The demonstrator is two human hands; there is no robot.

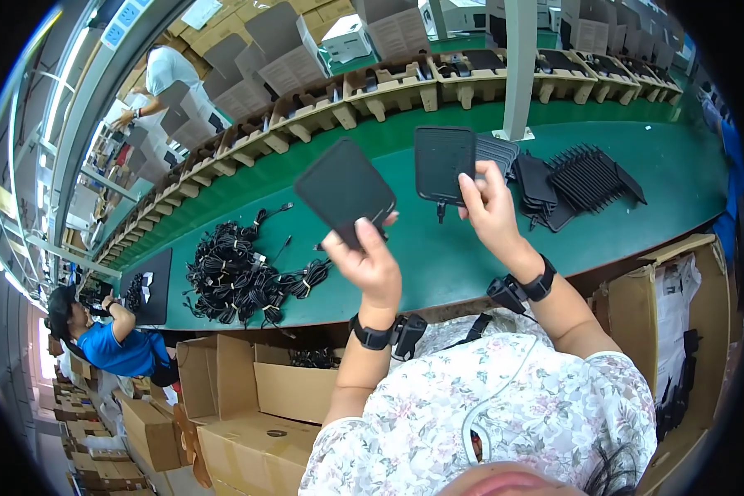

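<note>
My left hand (368, 258) is closed on the lower edge of a flat black rectangular panel (344, 188), held tilted above the green table. To its right, my right hand (489, 205) grips a second black panel (444, 162) by its lower right edge. This one has a raised rim and a short connector stub (441, 212) hanging from its bottom. Behind and beside my right hand, stacked black panels (537, 183) and a fanned row of black panels (593, 180) lie on the table. Left of my left hand is a heap of coiled black cables (233, 271).
Moulded cardboard trays (393, 87) holding black parts line the far edge of the green table (388, 299). A pale metal post (518, 74) rises behind my right hand. Open cardboard boxes (293, 388) stand below the near edge. A person in blue (124, 347) works at the left.
</note>
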